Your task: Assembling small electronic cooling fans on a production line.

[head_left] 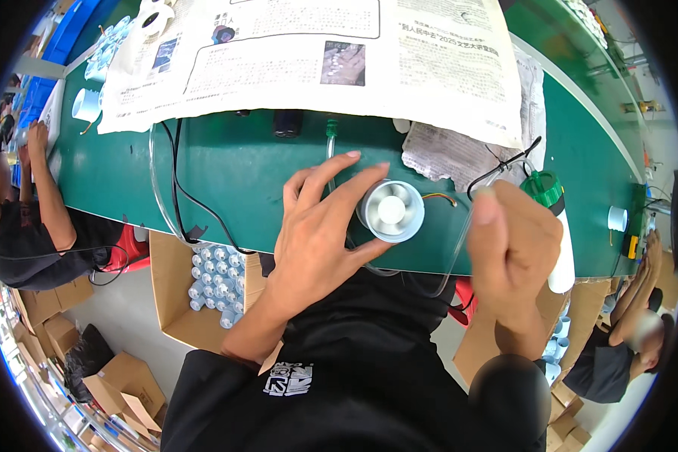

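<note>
Head view gives us a broad green tabletop and, across its far part, a large white printed newspaper sheet, our landmark. On the sheet's near side, our left hand spreads its fingers, with thumb and forefinger in a fairly wide curve around a smooth, round, light-blue plastic cylinder. Our right hand hangs below the sheet's near right corner, thumb uppermost; its fingers look curled under, but we cannot tell whether they close on anything. A white bottle-shaped container with a green ribbed cap lies just outside that corner. The cylinder itself sits right of the middle of the sheet's near edge, apart from it, open end toward us. We judge it light and stiff, perhaps slightly slippery, and best gripped round its outer wall with fingertips clear of the mouth: inside, pale fan blades around a white hub look smeared, possibly spinning. Thin red-and-yellow wires trail from its right side, probably its most fragile part, so we would not pull there.
</note>
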Available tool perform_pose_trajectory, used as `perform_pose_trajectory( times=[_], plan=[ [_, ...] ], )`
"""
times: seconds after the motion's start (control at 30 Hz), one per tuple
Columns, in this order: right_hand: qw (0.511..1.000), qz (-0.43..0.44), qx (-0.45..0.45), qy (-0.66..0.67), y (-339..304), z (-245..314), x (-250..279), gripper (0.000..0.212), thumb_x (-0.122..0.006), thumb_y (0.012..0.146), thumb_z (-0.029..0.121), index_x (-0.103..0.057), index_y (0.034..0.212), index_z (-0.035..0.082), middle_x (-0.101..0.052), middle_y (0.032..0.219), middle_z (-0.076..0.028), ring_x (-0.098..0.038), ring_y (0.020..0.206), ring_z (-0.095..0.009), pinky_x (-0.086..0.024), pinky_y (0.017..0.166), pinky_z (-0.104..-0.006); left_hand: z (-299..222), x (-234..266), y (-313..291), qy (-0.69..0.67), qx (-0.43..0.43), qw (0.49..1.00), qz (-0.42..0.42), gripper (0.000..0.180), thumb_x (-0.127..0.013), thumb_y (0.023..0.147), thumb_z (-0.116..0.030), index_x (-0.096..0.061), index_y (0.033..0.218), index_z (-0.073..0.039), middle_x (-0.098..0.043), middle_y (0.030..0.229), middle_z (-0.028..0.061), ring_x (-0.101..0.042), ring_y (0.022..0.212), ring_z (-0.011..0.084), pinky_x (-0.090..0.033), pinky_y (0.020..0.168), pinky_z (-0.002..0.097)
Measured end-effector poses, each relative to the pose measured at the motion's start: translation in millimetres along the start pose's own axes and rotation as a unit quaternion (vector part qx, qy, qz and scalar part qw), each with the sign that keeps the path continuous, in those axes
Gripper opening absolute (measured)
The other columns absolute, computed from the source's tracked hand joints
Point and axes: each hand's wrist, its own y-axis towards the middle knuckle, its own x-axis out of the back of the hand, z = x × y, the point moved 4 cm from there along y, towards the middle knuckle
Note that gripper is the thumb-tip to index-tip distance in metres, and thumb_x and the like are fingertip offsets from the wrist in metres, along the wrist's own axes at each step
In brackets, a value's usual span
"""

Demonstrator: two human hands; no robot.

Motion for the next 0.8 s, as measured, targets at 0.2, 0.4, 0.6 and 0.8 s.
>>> perform_pose_trajectory(
  times=[0.2, 0.4, 0.6, 0.8],
  plan=[
    [0.988, -0.09, -0.122, 0.008, -43, -60, 22, 0.045, -0.049, 0.099, 0.012, -0.048, 0.057, -0.001, -0.043, 0.051, -0.003, -0.037, 0.048, -0.012, -0.025, 0.047, -0.0312, 0, 11, -1, -0.002, -0.031, 0.999, 0.019, 0.066, -0.086, 0.062, -0.015, -0.059, 0.122, -0.021, -0.064, 0.127, 0.0016, -0.048, 0.121, 0.0292, -0.033, 0.099, 0.0409],
    [0.979, -0.138, -0.13, -0.073, -109, -94, 13, 0.052, -0.042, 0.105, 0.024, -0.042, 0.059, 0.001, -0.036, 0.053, -0.003, -0.035, 0.051, -0.012, -0.025, 0.05, -0.0299, 8, 54, -22, -0.206, -0.071, 0.959, -0.183, 0.053, -0.088, 0.064, -0.018, -0.065, 0.111, -0.024, -0.063, 0.125, 0.0091, -0.05, 0.111, 0.0296, -0.037, 0.095, 0.041],
    [0.981, -0.147, -0.094, -0.088, -117, -92, -4, 0.048, -0.043, 0.104, 0.013, -0.042, 0.059, -0.002, -0.039, 0.054, -0.007, -0.035, 0.049, -0.017, -0.026, 0.05, -0.0324, 70, 157, -63, 0.04, -0.011, 0.895, -0.445, 0.049, -0.068, 0.086, -0.011, -0.04, 0.126, -0.012, -0.052, 0.13, 0.0264, -0.056, 0.116, 0.0328, -0.049, 0.093, 0.0447],
    [0.986, -0.136, -0.073, -0.065, -116, -87, 5, 0.046, -0.042, 0.102, 0.008, -0.044, 0.057, -0.003, -0.041, 0.054, -0.009, -0.037, 0.05, -0.019, -0.027, 0.051, -0.0348, 190, 242, -52, 0.022, 0.112, 0.814, -0.569, 0.062, -0.07, 0.091, -0.014, -0.032, 0.138, 0.002, -0.053, 0.125, 0.0222, -0.056, 0.115, 0.0252, -0.048, 0.092, 0.0306]
  ],
)
